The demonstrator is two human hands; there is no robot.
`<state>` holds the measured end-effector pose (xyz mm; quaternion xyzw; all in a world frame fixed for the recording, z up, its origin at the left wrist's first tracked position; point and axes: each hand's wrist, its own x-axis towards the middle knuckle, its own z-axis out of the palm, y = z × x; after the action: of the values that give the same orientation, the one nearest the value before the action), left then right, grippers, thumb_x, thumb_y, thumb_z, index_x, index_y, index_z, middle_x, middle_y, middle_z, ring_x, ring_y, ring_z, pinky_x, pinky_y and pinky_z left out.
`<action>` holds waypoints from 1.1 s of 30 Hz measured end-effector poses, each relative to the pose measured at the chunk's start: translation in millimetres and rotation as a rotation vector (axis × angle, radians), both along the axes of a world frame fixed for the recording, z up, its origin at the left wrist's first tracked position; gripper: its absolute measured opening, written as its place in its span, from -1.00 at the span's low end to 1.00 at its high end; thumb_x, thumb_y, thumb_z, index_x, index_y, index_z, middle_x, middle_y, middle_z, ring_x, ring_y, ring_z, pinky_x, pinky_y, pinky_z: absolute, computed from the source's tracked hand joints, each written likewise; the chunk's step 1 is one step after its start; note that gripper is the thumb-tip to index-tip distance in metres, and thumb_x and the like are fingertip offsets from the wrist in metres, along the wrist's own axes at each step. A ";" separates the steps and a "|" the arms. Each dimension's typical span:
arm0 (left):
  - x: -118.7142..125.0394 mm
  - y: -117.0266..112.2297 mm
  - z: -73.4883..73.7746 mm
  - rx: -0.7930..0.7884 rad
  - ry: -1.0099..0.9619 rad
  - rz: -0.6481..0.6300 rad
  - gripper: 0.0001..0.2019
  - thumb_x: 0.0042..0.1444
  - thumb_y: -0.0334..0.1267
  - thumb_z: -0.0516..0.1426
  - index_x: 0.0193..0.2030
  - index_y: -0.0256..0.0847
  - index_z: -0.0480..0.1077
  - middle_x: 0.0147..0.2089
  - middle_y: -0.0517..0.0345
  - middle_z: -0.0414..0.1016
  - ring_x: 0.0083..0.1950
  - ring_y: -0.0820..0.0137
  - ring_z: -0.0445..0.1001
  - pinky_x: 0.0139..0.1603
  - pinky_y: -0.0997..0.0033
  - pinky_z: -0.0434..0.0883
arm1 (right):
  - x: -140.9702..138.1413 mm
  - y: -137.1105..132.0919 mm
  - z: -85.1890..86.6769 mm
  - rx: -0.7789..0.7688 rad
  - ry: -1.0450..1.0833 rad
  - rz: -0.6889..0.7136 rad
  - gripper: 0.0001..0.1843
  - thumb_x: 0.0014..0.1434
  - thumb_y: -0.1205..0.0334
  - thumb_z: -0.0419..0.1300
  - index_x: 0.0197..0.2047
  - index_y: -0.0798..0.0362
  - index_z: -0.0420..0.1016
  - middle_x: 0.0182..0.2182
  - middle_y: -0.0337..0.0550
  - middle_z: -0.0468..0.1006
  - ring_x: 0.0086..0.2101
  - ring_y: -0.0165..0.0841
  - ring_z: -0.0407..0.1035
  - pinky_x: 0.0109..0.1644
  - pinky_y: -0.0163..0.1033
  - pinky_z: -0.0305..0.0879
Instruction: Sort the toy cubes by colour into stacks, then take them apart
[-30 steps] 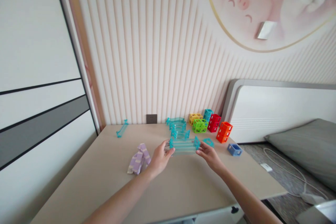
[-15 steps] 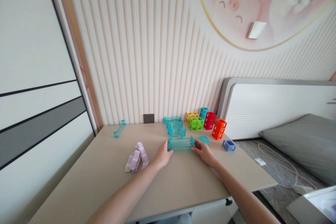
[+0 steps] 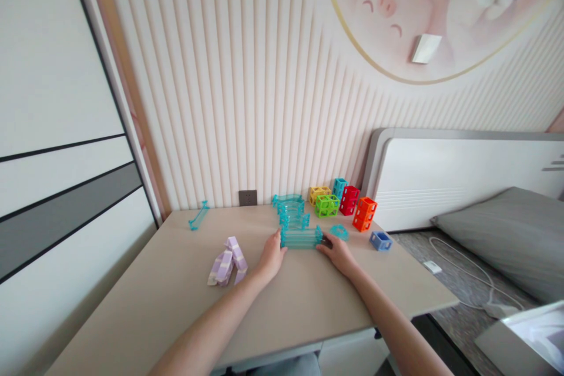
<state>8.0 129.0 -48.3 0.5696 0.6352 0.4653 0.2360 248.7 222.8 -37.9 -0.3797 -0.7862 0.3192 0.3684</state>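
Note:
Between my two hands lies a stack of clear teal plastic track pieces (image 3: 302, 238) on the table. My left hand (image 3: 272, 255) grips its left end, thumb toward me. At the right end, my right hand (image 3: 337, 251) presses with its fingers curled round the edge. Just behind stand more teal track pieces (image 3: 294, 221), grouped in several stacks back toward the wall. A flat teal ring-like piece (image 3: 339, 232) rests beyond my right hand. One lone teal track piece (image 3: 199, 215) lies at the far left of the table.
Lilac paper-like packs (image 3: 228, 262) lie left of my left arm. Magnetic-looking block frames stand back right: yellow (image 3: 319, 194), green (image 3: 326, 206), red (image 3: 349, 200) and orange (image 3: 365, 214). A blue block (image 3: 381, 241) sits near the table's right edge. The ribbed wall (image 3: 229, 100) closes off the back.
The view has shifted slightly, so everything sits a little further left. Both hands stay on the ends of the teal stack, which looks a bit more evenly lined up.

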 end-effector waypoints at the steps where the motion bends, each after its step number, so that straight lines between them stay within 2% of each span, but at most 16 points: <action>1: -0.9 -1.1 0.8 -0.002 0.017 0.005 -0.47 0.01 -0.44 0.26 0.17 -0.23 0.36 0.10 -0.18 0.53 0.18 0.07 0.46 0.24 0.08 0.30 | 0.7 -0.5 -0.6 0.016 -0.007 -0.020 -0.62 -0.03 0.05 0.34 -0.13 0.01 0.62 -0.27 -0.10 0.67 -0.25 -0.10 0.50 -0.10 -0.05 0.40; 4: -4.3 -5.0 3.6 -0.020 0.085 0.030 -0.62 0.05 -0.38 0.25 0.06 -0.21 0.44 -0.02 -0.11 0.58 0.09 0.11 0.52 0.14 0.14 0.37 | 2.5 -2.1 -1.9 0.061 -0.037 -0.068 -0.68 0.00 0.02 0.30 -0.20 0.02 0.63 -0.28 -0.04 0.66 -0.27 -0.09 0.50 -0.11 -0.04 0.39; 8: -6.1 -7.2 8.4 -0.064 0.183 0.054 -0.88 0.09 -0.42 0.23 -0.21 -0.22 0.49 -0.20 -0.03 0.61 -0.08 0.16 0.57 -0.01 0.23 0.39 | 1.4 -3.1 -2.3 0.104 -0.104 -0.085 -0.72 0.07 0.00 0.21 -0.32 0.02 0.61 -0.36 -0.04 0.64 -0.32 -0.12 0.48 -0.17 -0.09 0.38; 12: -2.5 -5.2 13.3 -0.098 0.257 0.072 -0.94 0.10 -0.45 0.23 -0.33 -0.24 0.46 -0.26 0.00 0.60 -0.18 0.25 0.56 -0.11 0.33 0.35 | -2.3 -2.3 -2.1 0.146 -0.178 -0.082 -0.71 0.14 0.04 0.13 -0.36 0.04 0.58 -0.36 -0.02 0.63 -0.30 -0.14 0.48 -0.15 -0.12 0.35; 19: 0.4 -2.5 16.4 -0.115 0.327 0.091 -0.94 0.14 -0.43 0.24 -0.33 -0.25 0.44 -0.27 0.02 0.61 -0.20 0.29 0.56 -0.16 0.39 0.33 | -5.1 0.4 -4.1 0.212 -0.272 -0.086 -0.67 0.24 0.05 0.07 -0.34 0.05 0.56 -0.34 -0.02 0.61 -0.28 -0.15 0.48 -0.14 -0.16 0.34; 27: 0.6 3.5 17.1 -0.134 0.384 0.098 -0.95 0.16 -0.42 0.23 -0.32 -0.27 0.44 -0.24 -0.04 0.61 -0.19 0.27 0.57 -0.15 0.36 0.34 | -4.3 -4.0 -4.0 0.256 -0.332 -0.107 -0.70 0.27 0.10 0.07 -0.31 0.05 0.57 -0.30 -0.02 0.61 -0.25 -0.18 0.48 -0.11 -0.19 0.35; 29: 1.6 3.6 18.5 -0.132 0.392 0.089 -0.98 0.17 -0.42 0.21 -0.27 -0.27 0.45 -0.22 -0.04 0.61 -0.16 0.27 0.57 -0.12 0.36 0.35 | -4.0 -6.0 -3.4 0.262 -0.337 -0.136 -0.72 0.28 0.11 0.08 -0.23 0.05 0.57 -0.25 0.00 0.60 -0.22 -0.17 0.49 -0.07 -0.18 0.35; 33: 4.3 1.2 22.2 -0.123 0.414 0.058 -0.82 0.19 -0.45 0.18 -0.06 -0.24 0.43 -0.09 -0.04 0.60 -0.05 0.28 0.57 -0.03 0.37 0.36 | -4.3 -9.9 -1.7 0.262 -0.344 -0.192 -0.67 0.29 0.15 0.08 0.05 0.06 0.49 -0.12 0.03 0.57 -0.18 -0.20 0.50 -0.02 -0.19 0.35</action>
<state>12.3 130.2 -26.1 0.6191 0.7133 0.3052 0.1213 244.3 212.9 -39.6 -0.4505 -0.8324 0.1085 0.3039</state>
